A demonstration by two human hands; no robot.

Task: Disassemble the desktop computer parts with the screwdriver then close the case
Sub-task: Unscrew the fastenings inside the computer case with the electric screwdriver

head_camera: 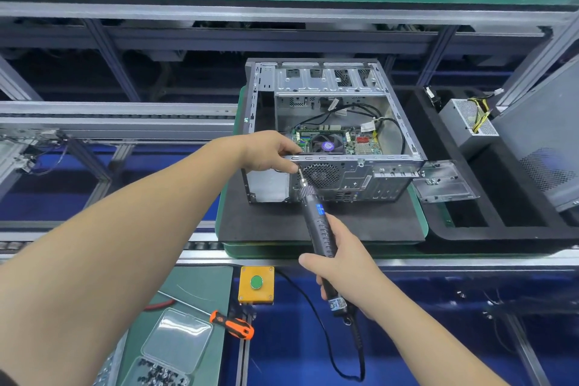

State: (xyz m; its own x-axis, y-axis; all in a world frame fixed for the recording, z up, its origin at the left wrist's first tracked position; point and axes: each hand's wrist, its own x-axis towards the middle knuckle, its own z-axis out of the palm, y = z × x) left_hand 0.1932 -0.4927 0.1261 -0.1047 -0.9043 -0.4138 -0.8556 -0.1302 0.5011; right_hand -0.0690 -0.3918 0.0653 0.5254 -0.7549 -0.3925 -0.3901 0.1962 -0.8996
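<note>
Risk: the bit may be slipped off the screw if the electric screwdriver (319,230) is tilted; a freed screw could be lost inside.
Case: the computer case (332,131) is seen at frame centre, open.
Left hand (269,152): curled over the case's rear edge, steadying the bit.
Right hand (341,269): clamped round the screwdriver, below the case.

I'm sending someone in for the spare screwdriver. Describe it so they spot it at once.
Start at the yellow button box on the near rail, below the open computer case. Just below-left lies the manual screwdriver. Its orange-and-black handle and lack of a cord distinguish it from the black electric screwdriver.
</note>
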